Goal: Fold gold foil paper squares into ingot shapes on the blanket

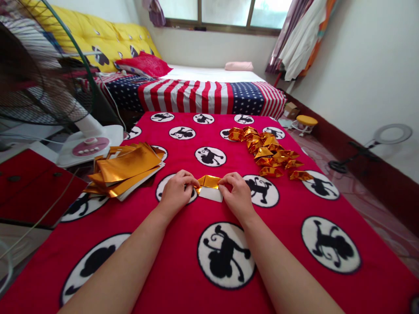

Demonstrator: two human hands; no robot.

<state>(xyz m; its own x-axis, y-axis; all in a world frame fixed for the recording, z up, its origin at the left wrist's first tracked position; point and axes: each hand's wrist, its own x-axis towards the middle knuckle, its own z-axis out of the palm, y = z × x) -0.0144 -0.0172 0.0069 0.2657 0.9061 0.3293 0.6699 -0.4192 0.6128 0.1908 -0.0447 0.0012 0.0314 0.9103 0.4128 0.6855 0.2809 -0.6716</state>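
Observation:
A partly folded sheet of gold foil paper (211, 182) lies on the red cloth in front of me, its white backing showing along the near side. My left hand (178, 189) pinches its left end, and my right hand (236, 190) pinches the right end. To the left rests a loose stack of flat gold foil sheets (126, 168). Over on the right, several folded gold paper ingots (264, 152) sit in a cluster, the closest beyond my right hand.
The red cloth (163, 279) with monkey prints covers the table. A standing fan (90, 144) is at the left edge, beside a red panel (31, 187). Behind are a bed (196, 96) and a red pillow (144, 64). A yellow stool (307, 121) and ring light (393, 134) stand right.

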